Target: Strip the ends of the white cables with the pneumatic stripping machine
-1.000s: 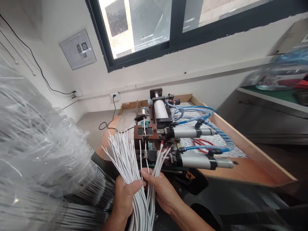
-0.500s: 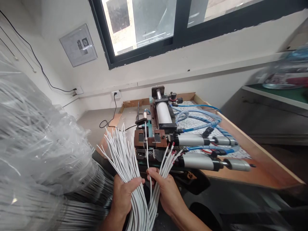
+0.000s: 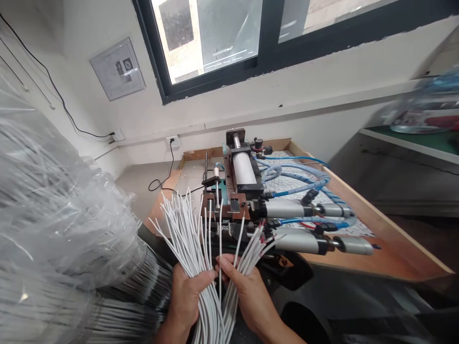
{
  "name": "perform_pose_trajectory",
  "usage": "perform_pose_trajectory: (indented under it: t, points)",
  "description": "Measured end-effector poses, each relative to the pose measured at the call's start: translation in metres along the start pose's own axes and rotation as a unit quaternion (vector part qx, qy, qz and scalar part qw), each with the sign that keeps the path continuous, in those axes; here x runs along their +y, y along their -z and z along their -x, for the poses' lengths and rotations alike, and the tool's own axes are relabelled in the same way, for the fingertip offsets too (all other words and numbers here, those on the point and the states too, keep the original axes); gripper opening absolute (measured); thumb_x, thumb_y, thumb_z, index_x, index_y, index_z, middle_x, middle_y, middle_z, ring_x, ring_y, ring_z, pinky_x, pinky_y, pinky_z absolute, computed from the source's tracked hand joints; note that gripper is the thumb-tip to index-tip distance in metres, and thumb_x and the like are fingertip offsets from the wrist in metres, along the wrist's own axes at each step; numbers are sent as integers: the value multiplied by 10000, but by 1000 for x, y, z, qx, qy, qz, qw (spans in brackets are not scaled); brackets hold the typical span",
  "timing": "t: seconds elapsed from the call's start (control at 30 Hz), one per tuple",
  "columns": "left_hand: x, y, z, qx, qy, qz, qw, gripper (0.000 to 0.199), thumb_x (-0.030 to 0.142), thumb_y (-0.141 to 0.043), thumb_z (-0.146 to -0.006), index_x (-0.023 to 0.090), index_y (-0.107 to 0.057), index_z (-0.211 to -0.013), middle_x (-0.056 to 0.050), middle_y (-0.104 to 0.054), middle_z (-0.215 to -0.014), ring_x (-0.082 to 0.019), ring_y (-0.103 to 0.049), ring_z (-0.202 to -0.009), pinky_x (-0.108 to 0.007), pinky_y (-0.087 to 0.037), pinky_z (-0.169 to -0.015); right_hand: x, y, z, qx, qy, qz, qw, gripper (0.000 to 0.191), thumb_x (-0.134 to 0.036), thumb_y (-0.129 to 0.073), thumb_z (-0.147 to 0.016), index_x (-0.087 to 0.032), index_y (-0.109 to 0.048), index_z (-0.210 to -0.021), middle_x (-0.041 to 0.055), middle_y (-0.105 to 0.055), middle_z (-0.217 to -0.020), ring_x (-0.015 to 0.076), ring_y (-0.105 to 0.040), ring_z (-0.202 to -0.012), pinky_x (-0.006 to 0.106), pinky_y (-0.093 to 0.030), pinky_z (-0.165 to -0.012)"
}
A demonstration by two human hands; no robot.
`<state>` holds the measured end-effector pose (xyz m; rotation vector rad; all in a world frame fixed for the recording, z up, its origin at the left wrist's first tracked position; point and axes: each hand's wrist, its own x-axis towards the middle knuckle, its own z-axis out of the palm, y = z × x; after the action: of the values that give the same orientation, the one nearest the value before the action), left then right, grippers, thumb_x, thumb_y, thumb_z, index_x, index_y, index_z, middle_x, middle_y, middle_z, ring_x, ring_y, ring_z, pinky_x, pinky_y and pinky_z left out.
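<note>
My left hand (image 3: 186, 291) is wrapped round a thick bundle of white wires (image 3: 186, 234), its thumb lying across the front. The tips fan out upward. My right hand (image 3: 253, 296) grips a smaller bundle of white wires (image 3: 251, 251), some with red showing at their ends. Between its thumb and forefinger stands a single white wire (image 3: 220, 239), upright in front of the machine's brown jaw blocks (image 3: 238, 206). Whether that wire's tip is inside the jaws or just in front of them I cannot tell. The lower parts of both bundles run together toward me.
The pneumatic machine, with silver cylinders (image 3: 287, 209) and blue air hoses (image 3: 311, 179), sits in a wooden-edged tray (image 3: 358, 205). Plastic-wrapped wire bundles (image 3: 71, 200) crowd the left side. A green-topped shelf (image 3: 437, 139) stands at the right, below the window's wall.
Both hands have lowered slightly. The right-hand bundle has tilted further right, and one wire now stands apart from it. Near the jaws, the single wire's position has shifted; more separate wires show between the bundles.
</note>
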<state>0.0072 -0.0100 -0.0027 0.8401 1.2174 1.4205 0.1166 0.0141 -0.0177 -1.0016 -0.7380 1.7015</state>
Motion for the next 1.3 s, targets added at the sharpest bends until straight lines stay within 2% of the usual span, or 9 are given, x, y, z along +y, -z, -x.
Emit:
perform_pose_trajectory:
  t: [0.13, 0.27, 0.53, 0.67, 0.8, 0.87, 0.93, 1.1, 1.3]
  points:
    - [-6, 5, -1, 42, 27, -12, 999, 136, 97, -642, -566, 123, -620, -697, -15, -624, -645, -162, -563, -596, -275, -459, -581, 1, 7, 7, 7, 11, 40, 999, 266, -396, -618, -653, -133, -585, -634, -3, -510, -542, 91, -396, -523, 220, -326, -549]
    - [-7, 7, -2, 50, 34, -30, 998, 137, 92, -647, -555, 111, -603, -684, -16, -604, -616, -152, -548, -575, -267, -451, -560, 5, 15, 11, 0, 8, 74, 997, 303, -400, -610, -655, -130, -544, -535, 2, -482, -540, 99, -378, -541, 225, -307, -553]
    - [-7, 7, -2, 65, 49, -42, 996, 159, 113, -649, -554, 101, -577, -695, -29, -604, -598, -177, -560, -577, -288, -446, -546, 3, 18, 10, 8, -22, 12, 1000, 285, -372, -594, -673, -128, -510, -553, -19, -425, -538, 81, -355, -526, 206, -292, -527]
    - [-7, 8, -2, 52, 31, -43, 997, 134, 100, -643, -558, 113, -581, -676, -14, -608, -599, -155, -544, -565, -272, -437, -547, 0, 13, 3, -26, -57, -8, 998, 259, -382, -598, -670, -126, -577, -699, -43, -361, -505, 66, -307, -490, 197, -259, -488]
    - [-2, 2, 1, -7, 4, -31, 999, 186, 68, -620, -566, 109, -635, -747, -32, -644, -682, -169, -559, -648, -282, -444, -641, 0, 6, -3, -94, -52, 21, 994, 280, -380, -637, -633, -109, -588, -679, -36, -400, -510, 60, -297, -488, 196, -247, -478]
    - [0, 0, 3, -44, 9, -14, 999, 240, 60, -600, -578, 101, -649, -809, -52, -655, -736, -196, -569, -727, -308, -438, -718, 2, 3, -2, -80, -27, 26, 996, 250, -357, -651, -626, -117, -588, -659, -24, -456, -543, 70, -353, -525, 196, -291, -522]
    - [0, 0, 3, -49, 13, 0, 999, 268, 56, -596, -578, 100, -647, -838, -58, -655, -766, -205, -569, -755, -321, -434, -743, 6, 2, 1, -47, -2, 29, 998, 223, -347, -642, -640, -131, -587, -660, -19, -492, -571, 82, -394, -560, 199, -320, -561]
    - [-5, 7, 0, 16, 28, -12, 999, 126, 75, -647, -550, 110, -611, -666, -11, -609, -602, -139, -538, -563, -258, -439, -569, 12, 10, 9, 6, 53, 62, 997, 234, -367, -629, -646, -137, -595, -673, -2, -524, -587, 103, -427, -577, 211, -347, -568]
    - [-8, 8, 0, 45, 60, 13, 997, 164, 113, -660, -553, 110, -589, -701, -24, -613, -606, -176, -579, -575, -291, -458, -570, 3, 11, 6, 32, 8, 71, 997, 269, -391, -628, -629, -128, -571, -621, -10, -491, -515, 91, -400, -503, 209, -332, -518]
